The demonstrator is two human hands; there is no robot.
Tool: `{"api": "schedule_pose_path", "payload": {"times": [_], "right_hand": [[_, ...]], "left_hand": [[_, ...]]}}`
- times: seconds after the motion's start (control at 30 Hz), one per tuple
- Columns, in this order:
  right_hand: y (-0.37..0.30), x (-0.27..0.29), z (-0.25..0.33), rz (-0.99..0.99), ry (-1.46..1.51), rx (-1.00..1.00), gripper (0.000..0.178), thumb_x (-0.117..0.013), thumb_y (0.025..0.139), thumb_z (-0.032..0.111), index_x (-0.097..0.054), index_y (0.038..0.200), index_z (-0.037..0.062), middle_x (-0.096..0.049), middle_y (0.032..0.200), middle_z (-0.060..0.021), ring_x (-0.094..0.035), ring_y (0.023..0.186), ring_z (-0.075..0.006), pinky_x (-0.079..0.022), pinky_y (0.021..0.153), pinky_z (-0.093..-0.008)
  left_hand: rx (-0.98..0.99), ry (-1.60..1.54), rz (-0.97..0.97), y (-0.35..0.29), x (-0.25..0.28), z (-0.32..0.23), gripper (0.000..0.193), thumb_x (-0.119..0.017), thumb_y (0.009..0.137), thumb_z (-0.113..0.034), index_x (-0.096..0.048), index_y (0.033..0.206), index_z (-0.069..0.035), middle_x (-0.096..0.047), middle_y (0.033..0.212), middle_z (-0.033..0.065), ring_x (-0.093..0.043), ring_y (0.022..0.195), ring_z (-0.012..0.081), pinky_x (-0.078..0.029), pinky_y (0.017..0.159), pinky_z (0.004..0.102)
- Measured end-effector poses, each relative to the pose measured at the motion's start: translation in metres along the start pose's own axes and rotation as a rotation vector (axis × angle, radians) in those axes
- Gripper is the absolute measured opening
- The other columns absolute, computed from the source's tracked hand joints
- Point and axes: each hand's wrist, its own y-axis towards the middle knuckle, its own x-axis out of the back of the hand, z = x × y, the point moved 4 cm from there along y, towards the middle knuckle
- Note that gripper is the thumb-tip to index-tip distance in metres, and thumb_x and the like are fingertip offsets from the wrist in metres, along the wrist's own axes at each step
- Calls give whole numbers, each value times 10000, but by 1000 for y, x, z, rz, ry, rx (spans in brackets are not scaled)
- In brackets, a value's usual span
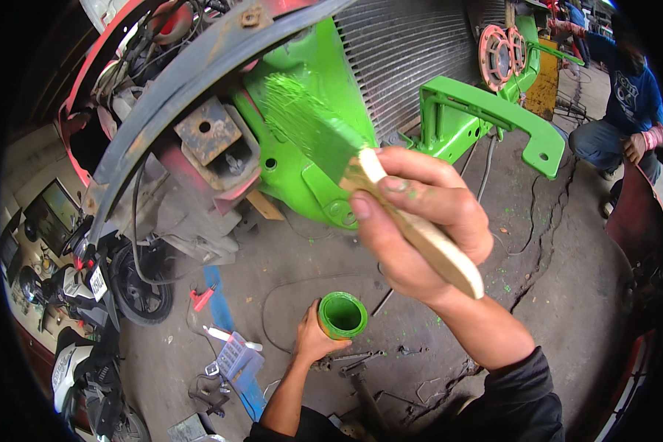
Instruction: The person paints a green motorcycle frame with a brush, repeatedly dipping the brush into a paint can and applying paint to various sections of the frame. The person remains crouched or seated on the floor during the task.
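A wooden-handled paintbrush (427, 237) is pinched in my right hand (435, 214), its wide bristles loaded with wet green paint. The bristle tips overlap the bright green metal panel (313, 184) beside the radiator; whether they touch it I cannot tell. Lower down, my left hand (315, 335) is wrapped round a small round can (342, 315), held upright with its open mouth toward me. Green paint coats the can's rim and inside. Specks of green mark my right fingers.
A dark curved bumper bar (177, 88) crosses the upper left, by a rusty bracket (208, 127). A green metal arm (493, 121) juts out right of the radiator (420, 59). Tools (353, 361) lie on the floor. Motorcycles (96, 295) stand left; a person (626, 103) crouches right.
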Motion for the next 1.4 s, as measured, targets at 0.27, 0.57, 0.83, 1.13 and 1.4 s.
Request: {"api": "schedule_pose_path", "payload": {"times": [0.27,0.57,0.83,1.13,1.4], "right_hand": [[12,-28,-8,-122,-25,111,346,-784,710,-95,-573,958,22,-687,969,-219,-712,821,-253,-574,667,-304],[0,-32,-5,-67,-162,136,297,-792,651,-95,-598,845,20,-689,935,-201,-699,709,-248,-546,584,-301],[2,-19,9,12,-161,140,334,-798,658,-77,-614,914,35,-683,969,-203,-691,727,-265,-544,598,-316],[-1,-35,-1,-15,-181,131,292,-816,640,-65,-642,861,16,-683,960,-177,-683,700,-252,-527,569,-299],[-13,-13,15,61,-220,77,307,-785,664,-91,-604,885,23,-684,940,-204,-688,726,-259,-544,605,-310]], "left_hand": [[-7,43,8,3,0,-3,1130,-955,467,-274,-348,1387,-24,-590,1242,201,-579,1152,380,-482,967,444],[-3,20,27,6,-6,1,1129,-949,475,-266,-335,1393,-32,-571,1266,195,-561,1172,376,-470,983,454],[21,28,83,6,-10,11,1133,-947,474,-268,-333,1397,-34,-570,1268,195,-560,1176,376,-469,989,446],[-6,46,81,8,-11,-5,1171,-949,471,-286,-311,1419,-32,-552,1299,204,-530,1222,375,-455,1010,442],[9,8,75,7,-11,-1,1158,-942,475,-280,-314,1416,-32,-554,1294,197,-535,1210,375,-455,1008,446]]}}
